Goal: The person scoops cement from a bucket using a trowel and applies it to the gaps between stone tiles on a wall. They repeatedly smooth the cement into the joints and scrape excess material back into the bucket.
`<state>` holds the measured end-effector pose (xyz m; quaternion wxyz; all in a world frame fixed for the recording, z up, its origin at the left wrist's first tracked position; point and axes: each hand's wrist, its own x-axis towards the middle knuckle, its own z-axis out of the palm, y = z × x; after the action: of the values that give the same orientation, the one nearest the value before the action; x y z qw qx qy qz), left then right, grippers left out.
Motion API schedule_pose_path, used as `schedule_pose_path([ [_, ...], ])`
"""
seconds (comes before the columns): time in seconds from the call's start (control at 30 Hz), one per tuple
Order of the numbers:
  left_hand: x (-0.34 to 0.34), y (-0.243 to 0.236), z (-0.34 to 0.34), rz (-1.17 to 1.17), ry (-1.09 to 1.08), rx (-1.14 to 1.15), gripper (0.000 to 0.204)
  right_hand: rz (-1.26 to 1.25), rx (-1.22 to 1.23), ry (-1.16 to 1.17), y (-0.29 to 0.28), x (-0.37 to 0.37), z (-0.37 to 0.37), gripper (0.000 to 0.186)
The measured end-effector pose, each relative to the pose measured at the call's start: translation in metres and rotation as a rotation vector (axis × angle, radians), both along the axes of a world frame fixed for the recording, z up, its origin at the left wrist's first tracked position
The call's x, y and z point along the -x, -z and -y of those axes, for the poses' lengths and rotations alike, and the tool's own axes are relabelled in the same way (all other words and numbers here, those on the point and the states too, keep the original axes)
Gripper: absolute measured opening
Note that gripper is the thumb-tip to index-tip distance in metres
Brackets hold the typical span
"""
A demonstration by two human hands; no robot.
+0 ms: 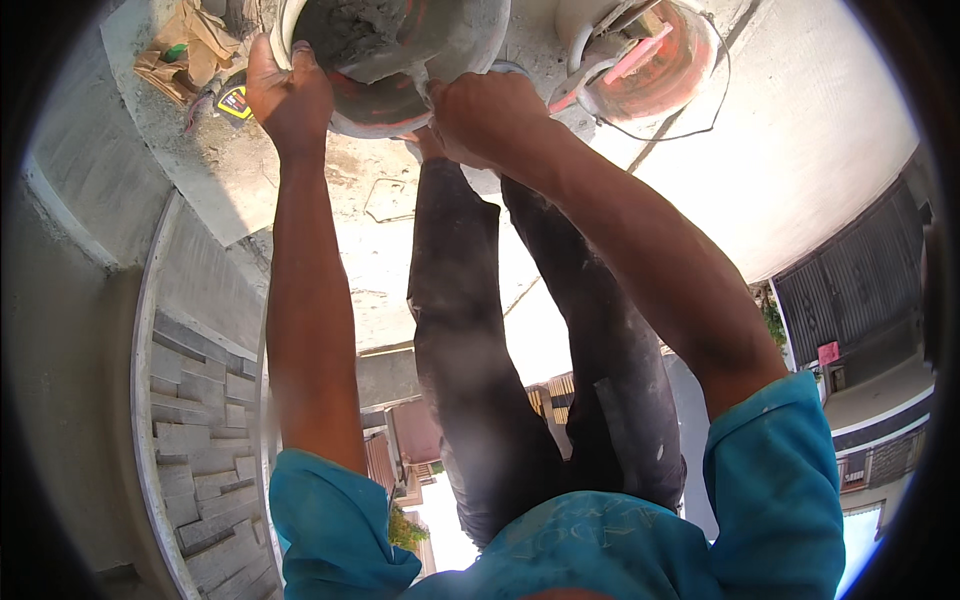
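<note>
- Closest to me is my teal shirt.
- My left hand clamps the pale rim of a bucket, fingers bent round it; the bucket is in front of my legs, grey mortar inside.
- My right hand is at the bucket's near right edge, fingers curled tight together; I cannot tell what they close on.
- Further right, a reddish-lined container holds a pink strip.
- Left of the bucket, beyond my left hand, lies crumpled brown paper.
</note>
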<state>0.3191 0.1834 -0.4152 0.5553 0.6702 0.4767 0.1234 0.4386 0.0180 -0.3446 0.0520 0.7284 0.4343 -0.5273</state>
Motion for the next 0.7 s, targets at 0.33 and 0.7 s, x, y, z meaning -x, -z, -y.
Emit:
schedule_pose_path([
  [0.33,0.017,-0.176,0.003,-0.052,-0.072,-0.301,0.02,-0.012,-0.081,0.166,-0.158,-0.021,-0.031,0.038],
  [0.7,0.055,-0.385,0.011,-0.081,-0.353,-0.417,0.005,0.378,-0.547,-0.153,-0.344,-0.079,-0.012,0.037],
])
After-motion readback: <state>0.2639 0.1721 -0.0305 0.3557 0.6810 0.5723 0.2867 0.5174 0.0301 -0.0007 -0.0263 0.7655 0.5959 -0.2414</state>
